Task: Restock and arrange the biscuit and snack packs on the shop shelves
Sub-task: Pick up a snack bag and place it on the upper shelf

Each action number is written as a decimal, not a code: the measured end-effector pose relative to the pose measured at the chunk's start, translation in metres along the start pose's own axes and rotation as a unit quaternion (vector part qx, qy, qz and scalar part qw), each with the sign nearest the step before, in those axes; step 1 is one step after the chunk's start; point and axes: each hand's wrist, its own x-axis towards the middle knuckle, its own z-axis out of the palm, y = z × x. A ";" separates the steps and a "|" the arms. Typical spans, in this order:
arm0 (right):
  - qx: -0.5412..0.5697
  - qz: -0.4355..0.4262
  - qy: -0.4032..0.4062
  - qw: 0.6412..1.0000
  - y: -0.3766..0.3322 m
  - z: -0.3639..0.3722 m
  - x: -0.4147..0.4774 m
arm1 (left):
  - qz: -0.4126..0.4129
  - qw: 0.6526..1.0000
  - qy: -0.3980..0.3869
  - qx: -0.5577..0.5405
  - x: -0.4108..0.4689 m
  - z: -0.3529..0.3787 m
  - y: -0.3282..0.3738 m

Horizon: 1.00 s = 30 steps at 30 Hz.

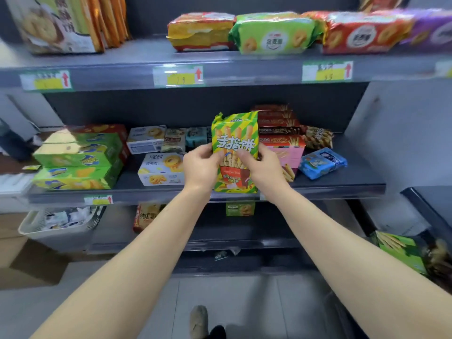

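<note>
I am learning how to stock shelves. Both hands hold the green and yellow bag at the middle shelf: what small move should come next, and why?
Probably push the green and yellow bag back and stand it on the middle shelf. The left hand and right hand grip it upright at the front edge, between the white cookie box and the pink box.

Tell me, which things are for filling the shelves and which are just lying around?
For the job: green and yellow snack bag, held by the left hand and right hand; middle shelf; green biscuit boxes; blue pack.
Just lying about: white basket; cardboard box on the floor.
</note>
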 end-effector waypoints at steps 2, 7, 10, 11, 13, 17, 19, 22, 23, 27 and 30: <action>0.018 -0.026 0.013 0.999 -0.018 -0.020 -0.016 | 0.031 0.999 -0.005 -0.018 -0.023 0.015 0.017; 0.023 -0.085 0.060 0.994 -0.063 -0.080 -0.048 | 0.089 0.994 -0.042 -0.053 -0.071 0.058 0.059; 0.035 -0.109 0.081 0.990 -0.086 -0.114 -0.056 | 0.117 0.988 -0.065 -0.076 -0.089 0.086 0.083; 0.042 -0.118 0.089 0.988 -0.093 -0.124 -0.057 | 0.127 0.986 -0.074 -0.080 -0.093 0.096 0.092; 0.047 -0.134 0.108 0.984 -0.108 -0.145 -0.056 | 0.134 0.983 -0.097 -0.084 -0.099 0.114 0.110; 0.039 -0.174 0.138 0.974 -0.143 -0.184 -0.045 | 0.157 0.973 -0.148 -0.086 -0.097 0.150 0.150; 0.016 -0.193 0.159 0.968 -0.163 -0.202 -0.035 | 0.177 0.966 -0.168 -0.088 -0.089 0.168 0.170; -0.036 -0.221 0.185 0.957 -0.192 -0.227 -0.011 | 0.199 0.956 -0.192 -0.099 -0.072 0.194 0.199; -0.050 -0.230 0.192 0.953 -0.201 -0.234 -0.001 | 0.204 0.952 -0.200 -0.108 -0.064 0.203 0.209; -0.108 -0.244 0.215 0.940 -0.229 -0.262 0.045 | 0.208 0.945 -0.216 -0.129 -0.024 0.237 0.241; -0.134 -0.246 0.219 0.935 -0.239 -0.279 0.083 | 0.210 0.943 -0.225 -0.127 0.009 0.259 0.253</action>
